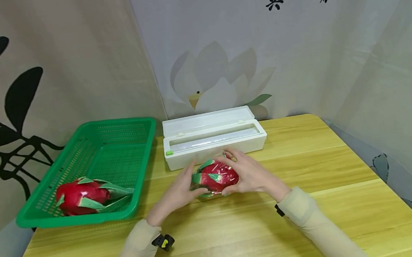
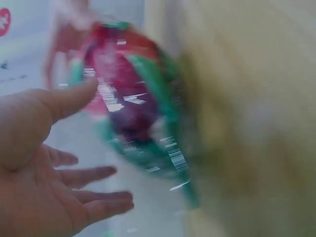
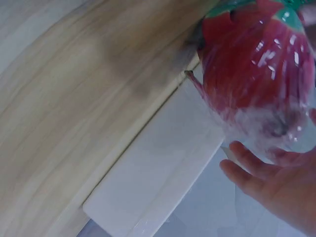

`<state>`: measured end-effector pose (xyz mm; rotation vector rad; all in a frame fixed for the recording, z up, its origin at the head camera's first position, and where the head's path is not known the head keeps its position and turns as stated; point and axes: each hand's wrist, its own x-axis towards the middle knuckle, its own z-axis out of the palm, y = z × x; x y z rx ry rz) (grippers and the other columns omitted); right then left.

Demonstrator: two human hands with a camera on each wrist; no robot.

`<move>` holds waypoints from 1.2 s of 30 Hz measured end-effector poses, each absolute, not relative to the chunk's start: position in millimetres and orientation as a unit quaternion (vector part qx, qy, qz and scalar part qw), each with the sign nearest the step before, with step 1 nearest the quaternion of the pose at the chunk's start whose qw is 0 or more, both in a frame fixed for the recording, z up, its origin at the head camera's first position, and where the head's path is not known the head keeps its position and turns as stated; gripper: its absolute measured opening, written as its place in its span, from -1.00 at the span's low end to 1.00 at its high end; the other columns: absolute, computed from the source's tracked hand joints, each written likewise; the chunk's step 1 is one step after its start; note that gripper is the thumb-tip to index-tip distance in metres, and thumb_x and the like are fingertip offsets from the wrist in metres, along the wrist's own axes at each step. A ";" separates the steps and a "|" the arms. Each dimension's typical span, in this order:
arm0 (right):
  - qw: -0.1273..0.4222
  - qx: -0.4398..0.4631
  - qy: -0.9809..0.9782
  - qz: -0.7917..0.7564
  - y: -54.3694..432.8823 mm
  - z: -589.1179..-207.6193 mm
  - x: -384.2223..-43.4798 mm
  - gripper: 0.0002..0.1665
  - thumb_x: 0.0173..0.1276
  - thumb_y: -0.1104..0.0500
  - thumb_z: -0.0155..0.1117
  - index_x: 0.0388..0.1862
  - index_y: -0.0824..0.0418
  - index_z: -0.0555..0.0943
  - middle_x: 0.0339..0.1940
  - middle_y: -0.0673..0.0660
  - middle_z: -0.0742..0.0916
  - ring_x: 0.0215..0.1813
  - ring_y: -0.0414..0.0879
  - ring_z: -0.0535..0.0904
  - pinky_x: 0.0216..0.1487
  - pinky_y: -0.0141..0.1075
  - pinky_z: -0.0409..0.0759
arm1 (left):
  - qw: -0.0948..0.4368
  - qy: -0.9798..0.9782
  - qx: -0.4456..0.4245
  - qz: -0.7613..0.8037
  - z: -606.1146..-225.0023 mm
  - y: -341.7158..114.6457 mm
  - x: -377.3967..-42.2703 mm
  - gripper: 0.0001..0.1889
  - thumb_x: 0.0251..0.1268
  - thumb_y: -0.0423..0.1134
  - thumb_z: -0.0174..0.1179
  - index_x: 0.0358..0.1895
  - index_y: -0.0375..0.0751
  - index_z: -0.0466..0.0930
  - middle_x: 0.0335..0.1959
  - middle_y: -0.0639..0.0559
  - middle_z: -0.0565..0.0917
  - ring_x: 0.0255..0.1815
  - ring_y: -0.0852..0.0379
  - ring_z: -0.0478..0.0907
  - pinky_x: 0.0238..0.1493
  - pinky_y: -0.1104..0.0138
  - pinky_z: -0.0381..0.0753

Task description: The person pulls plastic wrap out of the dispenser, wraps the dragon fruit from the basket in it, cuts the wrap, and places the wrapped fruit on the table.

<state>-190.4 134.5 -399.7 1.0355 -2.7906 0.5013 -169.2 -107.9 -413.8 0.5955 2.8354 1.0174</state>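
Note:
A red dragon fruit (image 1: 219, 176) with green leaf tips, wrapped in shiny clear film, is between my two hands just in front of the white box. My right hand (image 1: 249, 173) holds its right end, thumb at the near side and fingers over the far side. At the leafy end is my left hand (image 1: 182, 190), its fingers spread and fairly straight in the left wrist view, with the thumb near the fruit. That view is blurred, so contact there is unclear. In the right wrist view the film (image 3: 266, 126) bunches at the fruit's end beside my fingers.
Behind the hands stands a white cling film box (image 1: 215, 148), lid up, with a roll inside and a green slider at its left. On the left a green basket (image 1: 146, 167) contains another dragon fruit (image 1: 82, 197). Everything stands on a wooden table (image 1: 232, 242) before a fabric backdrop.

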 end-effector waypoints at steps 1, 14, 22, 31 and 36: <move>0.060 0.347 -0.922 0.159 133.0 -401.1 -191.0 0.13 -0.14 -0.37 0.49 0.43 -0.18 0.23 0.43 0.23 0.31 0.37 0.19 0.32 0.25 0.09 0.48 | 0.010 0.927 0.202 0.316 -407.9 -110.2 -165.6 -0.09 0.15 -0.10 0.33 0.48 -0.31 0.00 0.41 -0.35 0.26 0.33 -0.28 0.34 0.27 -0.10 0.42; 0.065 0.318 -0.931 0.167 121.2 -409.3 -189.7 -0.03 -0.11 -0.28 0.51 0.33 -0.18 0.35 0.29 0.26 0.40 0.14 0.13 0.49 -0.03 -0.01 0.66 | -0.234 0.964 0.082 0.095 -390.9 -169.1 -152.1 -0.46 0.07 -0.38 0.32 0.18 -0.37 0.45 0.17 -0.46 0.46 0.23 -0.54 0.32 0.07 -0.31 0.44; 0.080 0.296 -0.934 0.185 118.8 -410.8 -188.5 -0.11 -0.10 -0.16 0.54 0.27 -0.17 0.39 0.16 0.17 0.44 0.06 0.06 0.50 -0.06 -0.04 0.66 | -0.220 0.969 0.070 0.092 -399.3 -177.2 -151.6 -0.48 0.07 -0.55 0.16 0.19 -0.52 0.40 0.22 -0.47 0.42 0.08 -0.40 0.51 -0.15 -0.19 0.59; 0.085 0.249 -0.948 0.179 123.4 -410.1 -184.6 -0.09 -0.11 -0.19 0.53 0.27 -0.10 0.40 0.09 0.22 0.48 0.01 0.11 0.51 -0.15 -0.01 0.67 | -0.207 0.971 0.067 0.096 -400.4 -177.8 -152.8 -0.40 -0.03 -0.58 0.21 0.22 -0.55 0.37 0.26 -0.46 0.39 -0.20 -0.34 0.59 -0.43 -0.03 0.62; 0.081 0.231 -0.952 0.182 129.9 -409.0 -183.8 -0.10 -0.11 -0.17 0.53 0.26 -0.11 0.40 0.07 0.22 0.48 0.03 0.12 0.49 -0.16 0.01 0.67 | -0.201 0.972 0.068 0.096 -399.1 -177.8 -151.9 -0.35 -0.07 -0.59 0.25 0.23 -0.56 0.35 0.27 -0.47 0.37 -0.20 -0.33 0.59 -0.46 0.01 0.63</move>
